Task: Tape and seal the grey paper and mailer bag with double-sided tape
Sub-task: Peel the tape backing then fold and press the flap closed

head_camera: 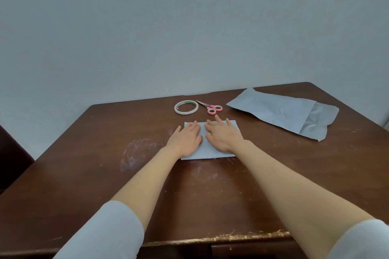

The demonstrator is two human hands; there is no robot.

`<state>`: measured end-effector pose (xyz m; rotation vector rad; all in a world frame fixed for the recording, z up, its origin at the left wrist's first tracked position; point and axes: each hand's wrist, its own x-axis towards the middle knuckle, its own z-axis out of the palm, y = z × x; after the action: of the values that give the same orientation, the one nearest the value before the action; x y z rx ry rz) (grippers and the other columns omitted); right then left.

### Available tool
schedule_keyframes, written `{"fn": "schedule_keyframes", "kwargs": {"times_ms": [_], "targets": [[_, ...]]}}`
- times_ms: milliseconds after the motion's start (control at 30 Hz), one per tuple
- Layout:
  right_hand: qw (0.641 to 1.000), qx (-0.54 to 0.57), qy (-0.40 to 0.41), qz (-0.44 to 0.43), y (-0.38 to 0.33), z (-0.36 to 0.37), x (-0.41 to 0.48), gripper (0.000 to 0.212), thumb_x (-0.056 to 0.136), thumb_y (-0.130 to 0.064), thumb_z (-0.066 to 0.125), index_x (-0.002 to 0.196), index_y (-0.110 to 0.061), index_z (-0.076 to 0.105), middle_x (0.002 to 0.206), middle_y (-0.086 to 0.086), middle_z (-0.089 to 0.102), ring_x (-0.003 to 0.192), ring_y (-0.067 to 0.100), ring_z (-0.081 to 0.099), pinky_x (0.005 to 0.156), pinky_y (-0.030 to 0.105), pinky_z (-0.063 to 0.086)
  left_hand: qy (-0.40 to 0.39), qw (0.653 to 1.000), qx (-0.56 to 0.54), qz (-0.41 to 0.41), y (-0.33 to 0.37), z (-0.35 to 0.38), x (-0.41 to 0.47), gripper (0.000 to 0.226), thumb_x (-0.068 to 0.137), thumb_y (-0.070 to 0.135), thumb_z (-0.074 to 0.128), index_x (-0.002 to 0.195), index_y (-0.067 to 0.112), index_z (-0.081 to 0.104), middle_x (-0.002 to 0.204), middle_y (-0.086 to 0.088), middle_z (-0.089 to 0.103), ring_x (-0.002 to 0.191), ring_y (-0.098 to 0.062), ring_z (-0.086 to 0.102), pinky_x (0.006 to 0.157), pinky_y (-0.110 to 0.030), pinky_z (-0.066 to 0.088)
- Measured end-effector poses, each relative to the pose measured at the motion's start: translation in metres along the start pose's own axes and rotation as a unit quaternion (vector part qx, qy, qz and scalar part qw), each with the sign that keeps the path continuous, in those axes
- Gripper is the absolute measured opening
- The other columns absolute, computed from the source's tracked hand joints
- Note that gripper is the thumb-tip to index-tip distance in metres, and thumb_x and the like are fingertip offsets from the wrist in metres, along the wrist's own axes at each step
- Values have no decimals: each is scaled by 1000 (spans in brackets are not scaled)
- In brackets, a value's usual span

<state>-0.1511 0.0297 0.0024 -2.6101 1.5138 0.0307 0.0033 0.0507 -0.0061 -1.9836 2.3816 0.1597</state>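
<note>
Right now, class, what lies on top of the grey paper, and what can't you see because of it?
Both hands, the left hand and right hand, lie flat on the grey paper. They cover much of its surface, so any tape there stays hidden.

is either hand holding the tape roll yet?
No. Both the left hand and the right hand lie flat on the grey paper, while the tape roll sits untouched beyond it beside the scissors.

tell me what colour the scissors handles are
Pink, on the scissors; head view shows it.
</note>
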Motion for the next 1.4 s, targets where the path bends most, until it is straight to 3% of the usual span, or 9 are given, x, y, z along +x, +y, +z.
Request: {"fn": "schedule_keyframes", "kwargs": {"times_ms": [133,333,867,1067,1233,1400], "targets": [[1000,13,3,-15,-12,-2,4,53,103,-32,24,153,-16,20,162,0,11,150,22,-2,120,46,1,17,1000,-1,-25,-5,2,-7,54,104,28,19,153,12,6,162,-3,-1,149,-15,2,120,-40,6],[999,21,-39,-17,-25,0,6,53,104,-34,19,154,-16,14,162,-1,7,150,20,2,120,46,3,-20,999,-7,-41,-8,2,-9,53,104,28,16,153,13,7,162,-2,4,148,-13,3,120,-43,7],[991,64,-26,112,36,2,-23,58,101,-30,19,153,-8,10,162,8,6,149,19,8,121,43,5,-36,997,12,-63,2,-8,-11,52,102,25,15,153,12,9,161,-3,5,149,-17,3,121,-44,5],[987,45,-17,151,27,-5,-21,63,101,-44,23,154,-11,12,162,6,4,149,27,2,120,49,4,-29,997,-24,-65,2,-10,-12,52,102,23,17,152,12,11,161,-6,4,148,-18,7,120,-43,9],[999,30,20,36,-7,-9,-8,55,102,-35,26,154,-18,16,162,0,8,149,26,1,119,50,4,108,989,-29,-98,-12,-3,-16,48,102,18,28,150,13,28,160,-3,15,146,-18,17,117,-36,21],[1000,27,-11,-1,-38,-1,12,50,103,-29,22,152,-18,21,162,-2,11,150,26,-1,120,51,3,101,992,-22,-70,-18,2,-12,45,101,17,29,146,16,36,158,1,24,147,-18,16,117,-38,20]]}}
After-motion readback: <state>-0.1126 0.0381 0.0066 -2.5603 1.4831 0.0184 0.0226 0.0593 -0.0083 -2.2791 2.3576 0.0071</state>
